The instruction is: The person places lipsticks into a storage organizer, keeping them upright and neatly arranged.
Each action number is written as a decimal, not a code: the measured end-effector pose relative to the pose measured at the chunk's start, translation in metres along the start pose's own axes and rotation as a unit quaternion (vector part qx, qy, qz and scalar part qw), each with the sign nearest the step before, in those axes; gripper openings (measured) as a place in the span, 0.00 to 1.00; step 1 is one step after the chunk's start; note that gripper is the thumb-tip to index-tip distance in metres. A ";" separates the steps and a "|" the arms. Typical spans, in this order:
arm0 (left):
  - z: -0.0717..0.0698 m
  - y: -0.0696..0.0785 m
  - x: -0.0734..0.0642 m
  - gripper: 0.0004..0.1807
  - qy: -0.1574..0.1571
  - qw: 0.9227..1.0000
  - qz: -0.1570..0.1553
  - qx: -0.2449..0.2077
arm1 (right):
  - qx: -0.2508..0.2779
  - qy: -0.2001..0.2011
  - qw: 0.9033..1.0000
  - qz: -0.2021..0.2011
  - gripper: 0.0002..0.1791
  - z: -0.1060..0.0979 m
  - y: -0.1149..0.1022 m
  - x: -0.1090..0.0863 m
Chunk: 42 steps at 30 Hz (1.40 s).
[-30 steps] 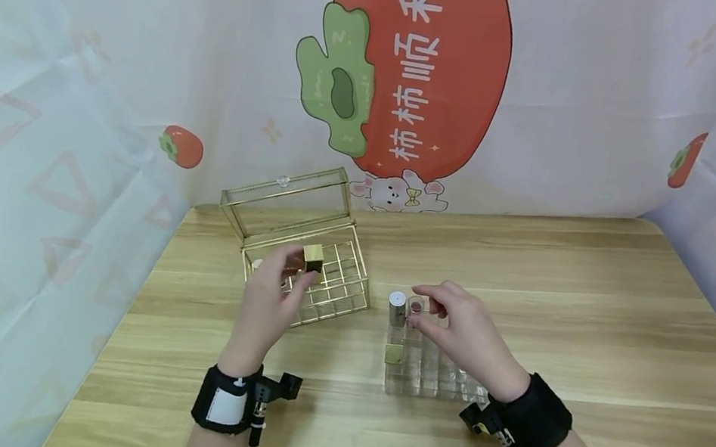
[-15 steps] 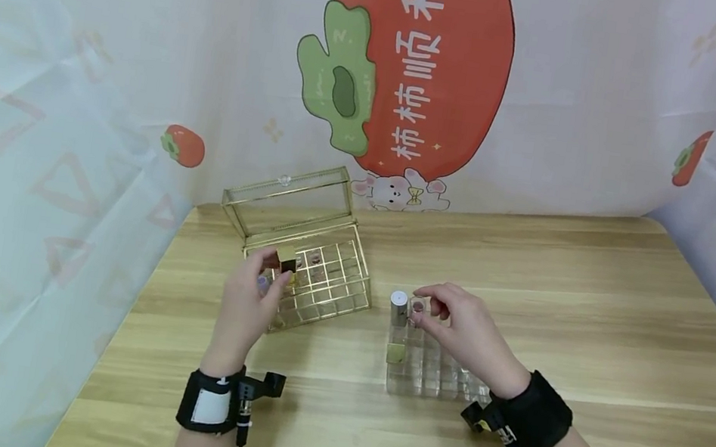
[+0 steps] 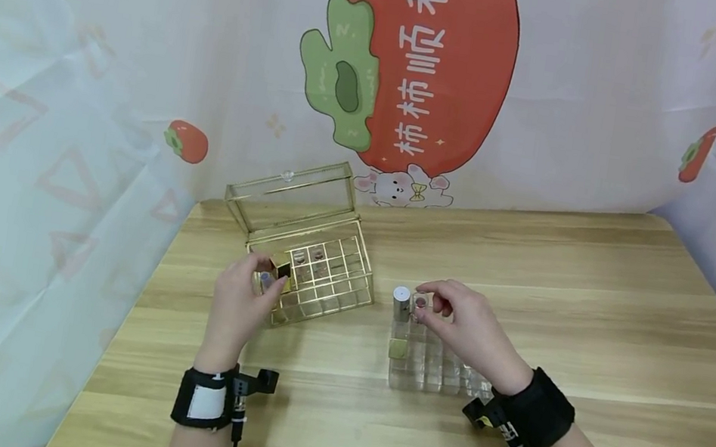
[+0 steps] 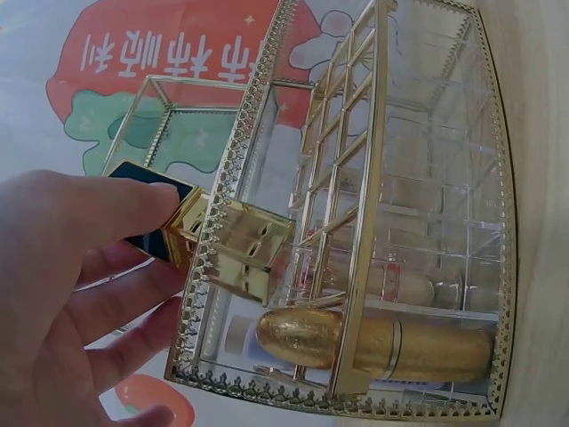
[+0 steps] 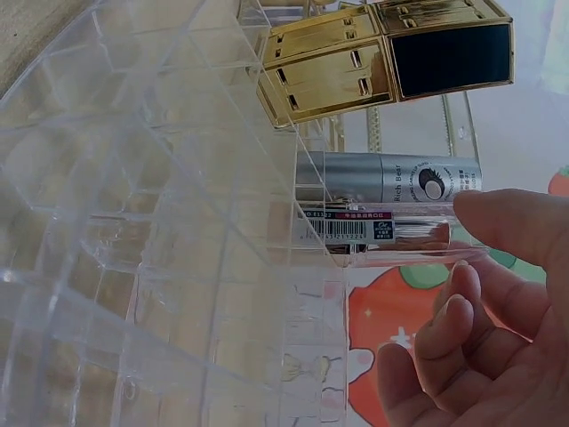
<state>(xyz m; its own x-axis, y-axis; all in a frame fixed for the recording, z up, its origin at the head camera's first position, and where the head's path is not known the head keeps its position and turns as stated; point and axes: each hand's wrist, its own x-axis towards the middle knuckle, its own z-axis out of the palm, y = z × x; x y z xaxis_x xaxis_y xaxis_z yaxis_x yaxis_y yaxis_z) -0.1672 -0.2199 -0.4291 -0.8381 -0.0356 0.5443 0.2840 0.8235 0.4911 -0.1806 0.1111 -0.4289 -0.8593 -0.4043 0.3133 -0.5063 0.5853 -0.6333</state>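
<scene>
My left hand [image 3: 236, 306] pinches a square gold lipstick with a black end [image 4: 182, 227] between thumb and fingers. It is over the left part of a gold-framed glass box [image 3: 362, 262]. A rounded gold lipstick tube [image 4: 373, 342] stands in a front cell of the box, below the held one in the left wrist view. With thumb and fingertips, my right hand [image 3: 473, 335] grips the top of a clear lipstick tube with a barcode label [image 5: 382, 233]. The tube's lower part is inside a clear acrylic organizer [image 3: 418, 381].
Beside the clear tube a silver tube [image 3: 400, 304] stands in the organizer, and another square gold lipstick [image 5: 356, 53] is nearer the front. The box's glass lid [image 3: 293, 195] is raised at the back. A printed cloth [image 3: 589, 96] hangs behind the wooden table [image 3: 532, 256].
My left hand has moved left and slightly down with the square gold lipstick, from mid-box to its left side, uncovering several cells. The right hand stays nearly still on the clear tube.
</scene>
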 end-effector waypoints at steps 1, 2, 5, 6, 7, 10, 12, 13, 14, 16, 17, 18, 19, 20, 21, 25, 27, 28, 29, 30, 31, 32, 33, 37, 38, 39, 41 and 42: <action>0.000 0.000 0.000 0.19 -0.004 1.000 0.001 0.006 | 0.000 0.001 1.000 0.000 0.17 0.000 0.000 0.000; 0.000 -0.001 0.000 0.19 -0.008 1.000 0.003 0.010 | 0.000 0.001 1.000 -0.001 0.18 0.000 0.000 0.000; 0.001 -0.002 -0.001 0.18 -0.014 1.000 0.011 0.017 | 0.000 0.001 1.000 -0.002 0.17 -0.001 0.001 0.000; 0.001 -0.002 -0.001 0.18 -0.016 1.000 0.014 0.016 | 0.000 0.002 1.000 -0.002 0.18 -0.001 0.001 0.000; 0.002 -0.003 -0.002 0.19 -0.017 1.000 0.016 0.016 | 0.000 0.001 1.000 -0.001 0.18 -0.001 0.000 0.000; 0.003 -0.005 -0.002 0.20 -0.022 0.999 0.023 0.012 | -0.001 0.001 1.000 0.002 0.18 -0.002 0.000 -0.001; 0.004 -0.005 -0.003 0.21 -0.028 0.999 0.027 0.010 | -0.002 0.000 1.000 0.003 0.18 -0.002 0.000 -0.002; 0.005 -0.006 -0.003 0.22 -0.030 0.999 0.029 0.010 | -0.002 0.000 1.000 0.003 0.18 -0.002 0.000 -0.002; 0.005 -0.005 -0.003 0.23 -0.032 0.999 0.031 0.009 | -0.003 0.001 1.000 0.002 0.18 -0.002 0.000 -0.002; 0.006 -0.006 -0.004 0.24 -0.036 0.999 0.034 0.009 | -0.004 0.002 1.000 0.000 0.17 -0.002 0.000 -0.002; 0.007 -0.006 -0.004 0.24 -0.036 0.999 0.036 0.010 | -0.004 0.002 1.000 -0.001 0.17 -0.002 0.000 -0.002; 0.007 -0.005 -0.004 0.24 -0.036 0.999 0.037 0.010 | -0.003 0.003 1.000 -0.001 0.17 -0.002 0.000 -0.002; 0.007 -0.005 -0.004 0.24 -0.035 0.999 0.038 0.010 | -0.003 0.003 1.000 -0.002 0.17 -0.002 0.000 -0.003; 0.007 -0.005 -0.004 0.24 -0.035 0.999 0.038 0.010 | -0.002 0.003 1.000 -0.001 0.17 -0.002 0.000 -0.003; 0.007 -0.004 -0.004 0.24 -0.036 0.999 0.037 0.011 | -0.001 0.004 1.000 -0.001 0.17 -0.002 0.000 -0.003; 0.006 -0.003 -0.004 0.24 -0.039 0.999 0.027 0.003 | 0.002 0.004 1.000 -0.002 0.16 -0.003 -0.001 -0.003; 0.006 -0.003 -0.004 0.24 -0.041 0.999 0.024 -0.002 | 0.002 0.005 1.000 -0.003 0.17 -0.003 -0.001 -0.003; 0.006 -0.004 -0.004 0.23 -0.041 0.999 0.024 -0.005 | 0.003 0.005 1.000 -0.004 0.17 -0.003 -0.001 -0.003; 0.006 -0.004 -0.004 0.23 -0.041 0.999 0.026 -0.007 | 0.003 0.005 1.000 -0.004 0.17 -0.004 -0.001 -0.003; 0.006 -0.005 -0.004 0.23 -0.041 0.999 0.028 -0.008 | 0.003 0.006 1.000 -0.006 0.17 -0.004 -0.001 -0.003; 0.006 -0.005 -0.004 0.22 -0.041 0.999 0.030 -0.008 | 0.002 0.006 1.000 -0.007 0.17 -0.004 -0.001 -0.003; 0.006 -0.006 -0.004 0.22 -0.041 0.999 0.031 -0.008 | 0.002 0.007 1.000 -0.008 0.17 -0.004 -0.001 -0.003; 0.005 -0.007 -0.004 0.22 -0.040 0.999 0.032 -0.008 | 0.002 0.007 1.000 -0.008 0.17 -0.003 -0.001 -0.003; 0.005 -0.010 -0.004 0.18 -0.039 0.999 0.035 -0.001 | 0.001 0.006 1.000 -0.009 0.17 -0.003 0.000 -0.003; 0.004 -0.010 -0.004 0.16 -0.039 0.999 0.036 0.001 | 0.001 0.006 1.000 -0.009 0.17 -0.003 0.000 -0.003; 0.004 -0.011 -0.004 0.14 -0.040 0.999 0.037 0.002 | 0.001 0.005 1.000 -0.009 0.17 -0.003 0.000 -0.003; 0.003 -0.011 -0.005 0.10 -0.040 0.999 0.037 0.005 | 0.002 0.004 1.000 -0.009 0.17 -0.003 0.001 -0.003; 0.003 -0.011 -0.005 0.08 -0.040 0.999 0.036 0.005 | 0.003 0.004 1.000 -0.009 0.17 -0.003 0.001 -0.003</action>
<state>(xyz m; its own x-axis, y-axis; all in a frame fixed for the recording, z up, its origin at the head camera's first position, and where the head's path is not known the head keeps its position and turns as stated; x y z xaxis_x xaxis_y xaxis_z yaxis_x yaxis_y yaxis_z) -0.1681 -0.2272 -0.4394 -0.8508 0.0685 0.5210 0.3396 0.8283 0.4456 -0.1785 0.1151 -0.4281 -0.8504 -0.4095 0.3303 -0.5216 0.5741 -0.6312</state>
